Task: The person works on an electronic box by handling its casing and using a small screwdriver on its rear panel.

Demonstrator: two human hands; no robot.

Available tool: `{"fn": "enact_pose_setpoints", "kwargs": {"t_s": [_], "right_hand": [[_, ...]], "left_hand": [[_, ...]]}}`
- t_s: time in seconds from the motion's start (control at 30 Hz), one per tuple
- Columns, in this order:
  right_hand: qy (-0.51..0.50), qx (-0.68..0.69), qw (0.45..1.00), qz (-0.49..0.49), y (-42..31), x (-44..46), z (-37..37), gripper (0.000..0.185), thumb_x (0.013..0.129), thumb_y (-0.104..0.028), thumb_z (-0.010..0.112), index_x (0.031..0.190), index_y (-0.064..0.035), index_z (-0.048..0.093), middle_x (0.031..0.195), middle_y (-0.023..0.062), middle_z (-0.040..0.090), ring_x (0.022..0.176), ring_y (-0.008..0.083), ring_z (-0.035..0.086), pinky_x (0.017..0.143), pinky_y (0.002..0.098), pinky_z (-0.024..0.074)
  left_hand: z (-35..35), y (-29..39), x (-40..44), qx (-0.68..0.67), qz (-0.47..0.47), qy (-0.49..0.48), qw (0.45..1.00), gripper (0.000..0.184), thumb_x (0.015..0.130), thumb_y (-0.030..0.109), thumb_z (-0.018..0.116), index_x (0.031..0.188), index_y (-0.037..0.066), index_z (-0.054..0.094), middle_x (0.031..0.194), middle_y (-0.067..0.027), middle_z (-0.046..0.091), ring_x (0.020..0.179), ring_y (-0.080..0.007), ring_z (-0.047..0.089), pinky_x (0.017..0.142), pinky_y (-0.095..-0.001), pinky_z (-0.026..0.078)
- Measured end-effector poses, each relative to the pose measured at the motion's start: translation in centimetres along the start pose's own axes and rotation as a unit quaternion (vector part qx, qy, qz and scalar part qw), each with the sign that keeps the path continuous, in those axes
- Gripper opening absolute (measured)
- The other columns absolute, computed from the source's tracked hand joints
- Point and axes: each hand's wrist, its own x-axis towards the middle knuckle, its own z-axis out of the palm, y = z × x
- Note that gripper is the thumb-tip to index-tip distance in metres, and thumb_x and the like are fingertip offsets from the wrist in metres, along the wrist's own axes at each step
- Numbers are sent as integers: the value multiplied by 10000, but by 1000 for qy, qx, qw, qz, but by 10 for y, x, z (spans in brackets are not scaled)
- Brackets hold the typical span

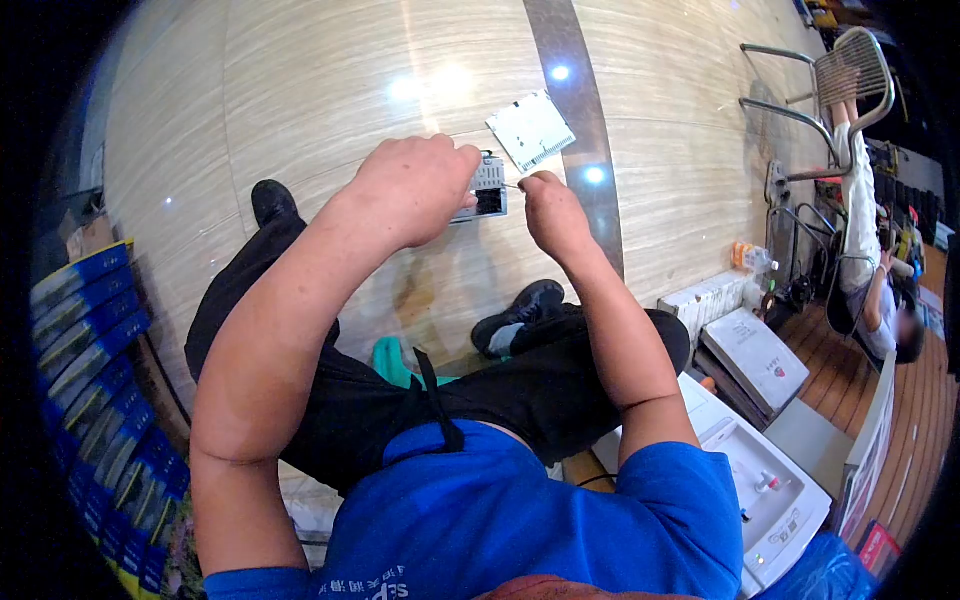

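Between my hands is a small grey metal box [487,178] with slots in its top and a dark opening at its near end. It looks like an electronic unit. My left hand [418,190] is closed around the box's left side, its fingertips partly hidden. From the pinched fingers of my right hand [553,212], a thin metal tool [511,186] points left at the box's right edge; its handle is hidden, so its kind is unclear. Just beyond lies a flat white metal plate [532,130] with small holes and a slotted edge, apart from both hands.
Pale tiled floor [330,90] with a dark stripe surrounds the work. Blue boxes [90,330] are stacked at left. At right are a metal chair [850,80], a bottle [752,258], a grey box [755,355], a white water dispenser [750,470] and a seated person [868,240].
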Motion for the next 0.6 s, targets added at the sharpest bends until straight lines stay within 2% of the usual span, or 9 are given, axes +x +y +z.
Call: {"fn": "enact_pose_setpoints", "kwargs": {"t_s": [0.2, 0.27, 0.6], "right_hand": [[-21, -18, 1000, 7, -1, 1, -1, 124, 825, 12, 486, 899, -8, 582, 988, 222, 599, 886, 406, 623, 770, 493, 511], [-27, -28, 999, 19, 0, 2, 0, 188, 890, -38, 506, 1001, 2, 652, 1007, 213, 632, 897, 402, 632, 781, 471, 514], [-36, -25, 998, 41, -4, 3, -1, 193, 902, -56, 493, 1004, 4, 646, 1027, 216, 625, 902, 406, 630, 786, 479, 513]], "left_hand": [[2, -1, -1, -5, 6, 15, 1000, 344, 907, 287, 636, 1142, 48, 562, 1022, -171, 633, 966, -367, 635, 840, -466, 515], [2, -1, -1, -5, 8, 18, 1000, 345, 905, 287, 638, 1139, 45, 563, 1018, -172, 634, 961, -369, 636, 839, -467, 515], [0, 0, -2, -8, 9, 13, 1000, 354, 901, 291, 643, 1143, 45, 565, 1021, -180, 635, 959, -375, 637, 833, -472, 519]]}}
